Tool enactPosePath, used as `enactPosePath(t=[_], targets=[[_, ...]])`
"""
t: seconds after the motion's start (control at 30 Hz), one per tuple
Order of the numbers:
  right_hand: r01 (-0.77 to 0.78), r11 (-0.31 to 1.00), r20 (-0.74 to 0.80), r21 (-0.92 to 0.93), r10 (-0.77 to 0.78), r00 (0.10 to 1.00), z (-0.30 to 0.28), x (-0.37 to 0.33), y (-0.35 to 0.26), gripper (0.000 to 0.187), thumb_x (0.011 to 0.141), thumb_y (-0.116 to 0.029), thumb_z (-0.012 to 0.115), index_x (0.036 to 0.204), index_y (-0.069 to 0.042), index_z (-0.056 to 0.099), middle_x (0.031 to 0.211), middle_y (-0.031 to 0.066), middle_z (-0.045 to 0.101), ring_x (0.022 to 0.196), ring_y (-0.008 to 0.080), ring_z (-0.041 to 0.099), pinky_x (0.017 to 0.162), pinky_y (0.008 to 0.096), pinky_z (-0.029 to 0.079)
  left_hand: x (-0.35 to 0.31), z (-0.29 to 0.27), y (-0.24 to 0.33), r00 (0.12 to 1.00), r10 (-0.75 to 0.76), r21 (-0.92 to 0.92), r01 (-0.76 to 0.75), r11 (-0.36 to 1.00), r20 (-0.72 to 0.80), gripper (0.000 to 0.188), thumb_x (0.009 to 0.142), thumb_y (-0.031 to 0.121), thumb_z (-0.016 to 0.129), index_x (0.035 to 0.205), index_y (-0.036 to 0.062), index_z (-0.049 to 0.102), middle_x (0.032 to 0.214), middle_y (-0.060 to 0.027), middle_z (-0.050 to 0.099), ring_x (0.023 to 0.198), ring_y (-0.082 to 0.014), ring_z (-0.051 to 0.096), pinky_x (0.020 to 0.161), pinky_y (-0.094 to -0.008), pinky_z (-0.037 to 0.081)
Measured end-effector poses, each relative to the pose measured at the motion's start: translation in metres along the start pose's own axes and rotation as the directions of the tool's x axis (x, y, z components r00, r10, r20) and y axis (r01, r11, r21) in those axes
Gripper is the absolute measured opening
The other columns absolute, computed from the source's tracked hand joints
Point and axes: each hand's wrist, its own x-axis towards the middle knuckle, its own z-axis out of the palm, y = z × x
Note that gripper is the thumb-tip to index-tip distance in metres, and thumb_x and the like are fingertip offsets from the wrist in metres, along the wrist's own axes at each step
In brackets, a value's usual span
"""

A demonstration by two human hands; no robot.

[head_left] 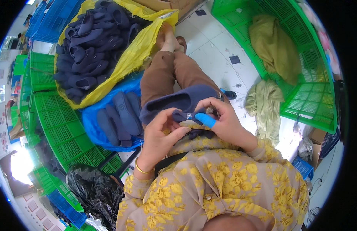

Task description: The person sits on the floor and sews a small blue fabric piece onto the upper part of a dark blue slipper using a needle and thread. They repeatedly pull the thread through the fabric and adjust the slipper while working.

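My left hand (159, 134) and my right hand (227, 124) meet over my lap. Between them is a small navy fabric piece (179, 116) with a little pale, shiny patch at its middle. The left fingers pinch one end of it; the right thumb, wrapped in a blue cover (206, 120), presses at the other. Just beyond the hands, a navy felt-like slipper (196, 95) lies across my thighs, its opening upward. Some dark scraps (199, 133) sit below the fingers. The fingertips partly hide the fabric piece, so its full shape cannot be made out.
At the far left, a yellow sack (128, 57) holds a heap of navy slippers (90, 42). Blue plastic (94, 133) nearer me carries several navy soles (126, 111). Green crates (59, 123) line the left; a large green crate (317, 102) with olive cloth (273, 46) stands right.
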Motion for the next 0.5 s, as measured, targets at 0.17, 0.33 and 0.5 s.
enactPosePath(t=[0.17, 0.33, 0.5], targets=[[0.323, 0.894, 0.064, -0.309, -0.32, 0.945, 0.005, 0.001, -0.003, 0.013, 0.087, -0.01, 0.068, 0.098, -0.008, 0.062, 0.077, 0.0019, 0.058, 0.061, 0.0112, 0.056, 0.055, 0.0255, 0.042, 0.003, 0.004, 0.004, 0.986, -0.167, -0.25, 0.157, 0.955, -0.018, 0.019, 0.091, 0.008, 0.066, 0.108, 0.0014, 0.062, 0.085, 0.0009, 0.062, 0.072, -0.0038, 0.056, 0.065, -0.0176, 0.046], [0.145, 0.979, 0.209, -0.145, -0.113, 0.971, -0.005, -0.003, -0.017, 0.031, 0.091, -0.009, 0.062, 0.117, -0.005, 0.046, 0.085, 0.01, 0.06, 0.071, 0.0201, 0.061, 0.064, 0.0303, 0.047, -0.001, -0.005, -0.003, 0.996, -0.085, -0.292, 0.081, 0.953, 0.0, 0.019, 0.089, 0.001, 0.065, 0.108, 0.003, 0.063, 0.09, 0.001, 0.063, 0.075, -0.0043, 0.056, 0.068, -0.018, 0.046], [0.229, 0.94, 0.245, -0.251, -0.167, 0.955, -0.013, -0.006, -0.018, 0.027, 0.084, 0.005, 0.054, 0.11, -0.005, 0.056, 0.086, 0.012, 0.063, 0.074, 0.0274, 0.062, 0.068, 0.0336, 0.049, -0.007, -0.007, -0.006, 0.999, -0.022, -0.282, 0.028, 0.959, 0.025, 0.019, 0.085, -0.003, 0.068, 0.103, 0.0002, 0.064, 0.095, -0.0019, 0.062, 0.08, -0.0076, 0.058, 0.071, -0.0208, 0.048]])
